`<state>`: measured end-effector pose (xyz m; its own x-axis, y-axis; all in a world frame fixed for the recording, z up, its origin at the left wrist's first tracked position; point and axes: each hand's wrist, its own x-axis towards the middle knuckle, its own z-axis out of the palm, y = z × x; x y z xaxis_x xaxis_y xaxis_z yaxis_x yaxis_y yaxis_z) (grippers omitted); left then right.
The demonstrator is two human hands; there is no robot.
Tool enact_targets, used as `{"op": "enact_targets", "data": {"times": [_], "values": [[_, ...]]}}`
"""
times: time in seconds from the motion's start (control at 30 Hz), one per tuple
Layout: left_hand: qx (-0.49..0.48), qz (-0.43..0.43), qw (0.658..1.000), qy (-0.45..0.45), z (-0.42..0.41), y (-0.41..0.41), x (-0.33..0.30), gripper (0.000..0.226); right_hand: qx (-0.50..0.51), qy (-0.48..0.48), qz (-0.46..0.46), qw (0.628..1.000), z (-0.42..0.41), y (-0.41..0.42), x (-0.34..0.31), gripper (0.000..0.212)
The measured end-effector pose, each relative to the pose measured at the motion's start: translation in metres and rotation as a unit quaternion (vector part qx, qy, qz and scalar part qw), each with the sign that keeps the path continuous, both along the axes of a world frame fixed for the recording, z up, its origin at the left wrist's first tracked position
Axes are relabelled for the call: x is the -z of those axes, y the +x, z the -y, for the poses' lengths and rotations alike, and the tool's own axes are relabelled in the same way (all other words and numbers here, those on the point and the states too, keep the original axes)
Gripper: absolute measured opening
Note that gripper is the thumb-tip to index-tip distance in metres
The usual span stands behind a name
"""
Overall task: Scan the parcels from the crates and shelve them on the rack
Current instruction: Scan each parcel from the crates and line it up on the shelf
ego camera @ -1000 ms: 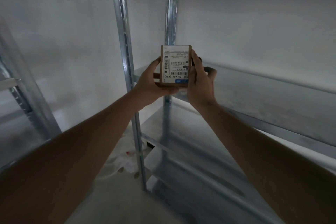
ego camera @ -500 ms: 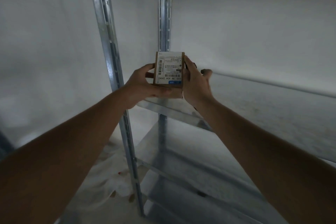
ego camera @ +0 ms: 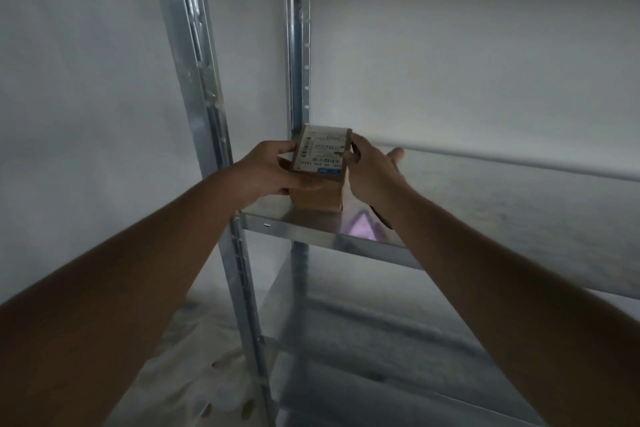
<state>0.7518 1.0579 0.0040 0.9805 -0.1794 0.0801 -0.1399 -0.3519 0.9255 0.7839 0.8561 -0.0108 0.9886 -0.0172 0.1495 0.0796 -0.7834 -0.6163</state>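
Left hand (ego camera: 268, 172) grips parcel (ego camera: 320, 166); right hand (ego camera: 375, 173) flat-fingered against its side. Parcel lowered from mid-air onto shelf (ego camera: 311, 229): shelving nearly done.

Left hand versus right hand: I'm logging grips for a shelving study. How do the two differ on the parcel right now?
The left hand wraps the parcel with thumb across its near face and fingers on its left side; the right hand lies against its right side with fingers stretched out. The right hand also has a dark item tucked under it, showing above and below the palm; the left holds only the parcel. Both touch the parcel at the shelf's front left corner.
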Motion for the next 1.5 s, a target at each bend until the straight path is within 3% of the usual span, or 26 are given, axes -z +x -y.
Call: {"op": "enact_targets", "data": {"times": [0.2, 0.33, 0.57, 0.7, 0.87, 1.0, 1.1, 1.23, 1.37, 1.5], "values": [[0.062, -0.009, 0.998, 0.011, -0.008, 0.019, 0.005, 0.073, 0.064, 0.007, -0.053, 0.997, -0.008, 0.009, 0.003, 0.057], [0.097, 0.006, 0.994, 0.041, -0.005, 0.029, 0.008, 0.071, 0.101, -0.007, -0.063, 0.993, -0.006, 0.018, 0.004, 0.052], [0.103, 0.007, 0.992, 0.068, 0.002, 0.035, 0.005, 0.061, 0.1, -0.059, -0.05, 0.992, -0.006, 0.02, 0.006, 0.045], [0.098, -0.007, 0.993, 0.072, 0.003, 0.037, 0.005, 0.059, 0.102, -0.037, -0.042, 0.993, -0.009, 0.026, 0.009, 0.045], [0.101, -0.012, 0.991, 0.092, 0.003, 0.037, 0.003, 0.061, 0.11, -0.016, -0.049, 0.993, -0.008, 0.025, 0.008, 0.051], [0.107, 0.034, 0.983, 0.148, 0.003, 0.033, -0.004, 0.076, 0.134, 0.002, -0.046, 0.99, -0.002, 0.01, 0.001, 0.057], [0.082, 0.097, 0.964, 0.232, 0.011, 0.027, -0.016, 0.087, 0.144, -0.014, -0.027, 0.989, 0.01, 0.001, -0.003, 0.049], [0.075, 0.196, 0.919, 0.334, 0.032, 0.019, -0.03, 0.073, 0.148, -0.082, 0.005, 0.986, 0.031, -0.021, -0.008, 0.037], [0.113, 0.22, 0.891, 0.381, 0.063, 0.01, -0.033, 0.058, 0.201, -0.151, -0.005, 0.968, 0.062, -0.06, -0.013, 0.036], [0.154, 0.252, 0.872, 0.389, 0.107, -0.005, -0.028, 0.059, 0.258, -0.203, -0.038, 0.944, 0.102, -0.107, -0.02, 0.041]]}}
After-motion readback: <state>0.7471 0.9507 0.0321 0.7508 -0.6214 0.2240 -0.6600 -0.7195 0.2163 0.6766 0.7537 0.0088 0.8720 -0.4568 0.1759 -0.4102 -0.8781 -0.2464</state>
